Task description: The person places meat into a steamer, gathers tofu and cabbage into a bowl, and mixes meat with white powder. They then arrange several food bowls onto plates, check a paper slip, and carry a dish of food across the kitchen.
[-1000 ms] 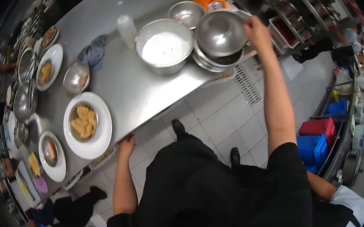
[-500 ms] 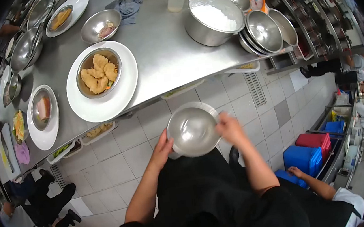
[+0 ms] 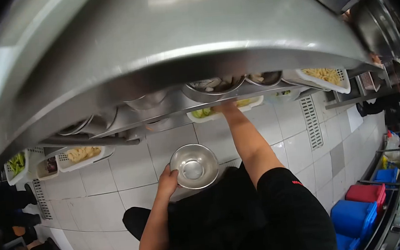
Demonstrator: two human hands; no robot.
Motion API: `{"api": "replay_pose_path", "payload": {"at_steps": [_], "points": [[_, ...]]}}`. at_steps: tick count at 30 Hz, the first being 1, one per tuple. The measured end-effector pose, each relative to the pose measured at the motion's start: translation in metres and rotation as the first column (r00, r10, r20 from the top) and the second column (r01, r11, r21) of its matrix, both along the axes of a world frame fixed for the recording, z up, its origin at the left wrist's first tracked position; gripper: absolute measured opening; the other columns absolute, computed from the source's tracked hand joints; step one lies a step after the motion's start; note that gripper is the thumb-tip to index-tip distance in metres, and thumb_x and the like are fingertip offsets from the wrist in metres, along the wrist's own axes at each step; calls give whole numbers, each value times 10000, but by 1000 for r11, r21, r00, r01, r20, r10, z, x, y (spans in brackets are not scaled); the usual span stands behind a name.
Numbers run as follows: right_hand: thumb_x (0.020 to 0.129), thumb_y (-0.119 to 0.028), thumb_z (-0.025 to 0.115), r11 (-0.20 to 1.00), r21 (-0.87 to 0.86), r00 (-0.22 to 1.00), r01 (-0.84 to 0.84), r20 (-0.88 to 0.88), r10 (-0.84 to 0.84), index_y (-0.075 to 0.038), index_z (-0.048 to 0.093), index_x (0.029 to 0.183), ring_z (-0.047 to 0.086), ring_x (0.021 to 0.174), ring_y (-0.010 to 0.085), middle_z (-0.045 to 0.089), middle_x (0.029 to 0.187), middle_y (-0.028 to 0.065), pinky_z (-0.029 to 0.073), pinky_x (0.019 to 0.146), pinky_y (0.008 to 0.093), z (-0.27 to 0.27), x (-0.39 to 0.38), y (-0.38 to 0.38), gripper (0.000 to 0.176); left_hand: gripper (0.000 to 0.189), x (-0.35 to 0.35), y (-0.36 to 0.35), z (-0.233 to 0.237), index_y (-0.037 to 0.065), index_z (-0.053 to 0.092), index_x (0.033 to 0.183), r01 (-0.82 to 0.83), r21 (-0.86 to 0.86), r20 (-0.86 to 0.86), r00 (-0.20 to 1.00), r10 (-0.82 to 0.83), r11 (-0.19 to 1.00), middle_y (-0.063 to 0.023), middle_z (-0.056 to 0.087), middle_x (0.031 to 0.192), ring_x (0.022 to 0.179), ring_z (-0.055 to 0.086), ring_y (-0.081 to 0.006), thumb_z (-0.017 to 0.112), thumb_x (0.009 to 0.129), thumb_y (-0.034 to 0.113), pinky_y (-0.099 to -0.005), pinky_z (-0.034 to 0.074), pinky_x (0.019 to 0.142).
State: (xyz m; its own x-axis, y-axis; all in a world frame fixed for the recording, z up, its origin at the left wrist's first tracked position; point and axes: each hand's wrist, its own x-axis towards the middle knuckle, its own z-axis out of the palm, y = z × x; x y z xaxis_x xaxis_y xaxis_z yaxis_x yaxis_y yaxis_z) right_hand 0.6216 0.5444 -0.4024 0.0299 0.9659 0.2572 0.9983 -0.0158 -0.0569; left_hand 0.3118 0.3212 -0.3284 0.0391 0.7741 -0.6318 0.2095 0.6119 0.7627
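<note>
One empty round steel bowl (image 3: 194, 166) hangs near the body, the left hand (image 3: 168, 181) with fingers clamped on its left rim, nothing in it yet, while the right hand (image 3: 224, 107) reaches the far white plastic tray of cut greens (image 3: 255, 102), its fingers hidden from view.

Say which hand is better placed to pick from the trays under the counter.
Right, probably: the right hand is up at the white tray, while the left hand holds the steel bowl lower down.
</note>
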Motion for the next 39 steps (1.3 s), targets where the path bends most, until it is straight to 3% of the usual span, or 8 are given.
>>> {"api": "replay_pose_path", "payload": {"at_steps": [2, 10, 12, 14, 19, 26, 35, 39], "points": [[770, -371, 622, 933, -341, 928, 118, -296, -225, -88, 361, 1359, 371, 1257, 379, 375, 1375, 205, 301, 1042, 473, 0, -5, 6, 704, 398, 12, 16, -4, -6, 485, 1210, 154, 36, -54, 987, -152, 987, -204, 625, 968, 714, 659, -270, 454, 854, 171, -347, 561, 544], [832, -263, 578, 939, -228, 936, -257, -300, 183, -51, 476, 1207, 575, 938, 326, 564, 1114, 183, 486, 797, 431, 9, 60, 21, 442, 433, 72, 76, -16, -81, 444, 1190, 322, 149, -99, 946, -310, 935, -242, 608, 977, 629, 651, -297, 426, 853, 191, -351, 550, 540], [729, -153, 682, 964, -225, 83, -142, -973, -215, -21, 599, 1022, 594, 930, 263, 617, 1001, 148, 477, 792, 358, 64, 48, -26, 332, 436, 81, 87, -5, -90, 440, 1186, 363, 172, -73, 932, -356, 916, -241, 606, 978, 631, 652, -297, 425, 851, 189, -352, 550, 541], [660, -126, 726, 948, -296, -50, -117, -952, -303, -6, 546, 1105, 578, 954, 219, 598, 1039, 116, 467, 806, 324, 82, 37, -71, 495, 423, 87, 91, 10, -83, 452, 1178, 412, 98, -120, 908, -400, 906, -238, 603, 971, 621, 649, -298, 428, 849, 183, -356, 546, 529], [647, -259, 754, 763, -379, 756, -523, -620, 210, -130, 409, 1338, 562, 1047, 326, 533, 1199, 208, 451, 901, 376, 88, -29, -160, 783, 367, 80, 87, 8, -65, 488, 1120, 321, 151, -9, 946, -323, 935, -229, 607, 946, 596, 643, -285, 430, 844, 170, -357, 535, 510], [747, -263, 650, 790, -547, 960, -275, -198, 197, -78, 540, 1219, 571, 1065, 311, 609, 1132, 168, 441, 917, 402, 97, -49, -46, 519, 466, 52, 74, -12, -70, 474, 1197, 330, 165, -143, 940, -309, 929, -205, 625, 867, 664, 643, -264, 437, 800, 170, -350, 532, 530], [780, -172, 599, 868, -437, 891, -233, -453, 11, -1, 564, 1153, 561, 1078, 290, 571, 1190, 185, 450, 903, 374, 28, -35, -7, 412, 376, 43, 64, -7, -77, 495, 1122, 265, 212, -161, 959, -234, 941, -210, 635, 869, 610, 652, -267, 419, 840, 160, -350, 543, 514], [781, -55, 582, 981, -68, 210, -184, -977, -29, -6, 584, 1105, 571, 1007, 217, 609, 1088, 105, 448, 862, 305, 33, 10, -34, 328, 365, 42, 72, -7, -70, 504, 1107, 258, 227, -173, 960, -222, 939, -209, 635, 855, 600, 646, -260, 425, 835, 159, -363, 530, 522]]}}
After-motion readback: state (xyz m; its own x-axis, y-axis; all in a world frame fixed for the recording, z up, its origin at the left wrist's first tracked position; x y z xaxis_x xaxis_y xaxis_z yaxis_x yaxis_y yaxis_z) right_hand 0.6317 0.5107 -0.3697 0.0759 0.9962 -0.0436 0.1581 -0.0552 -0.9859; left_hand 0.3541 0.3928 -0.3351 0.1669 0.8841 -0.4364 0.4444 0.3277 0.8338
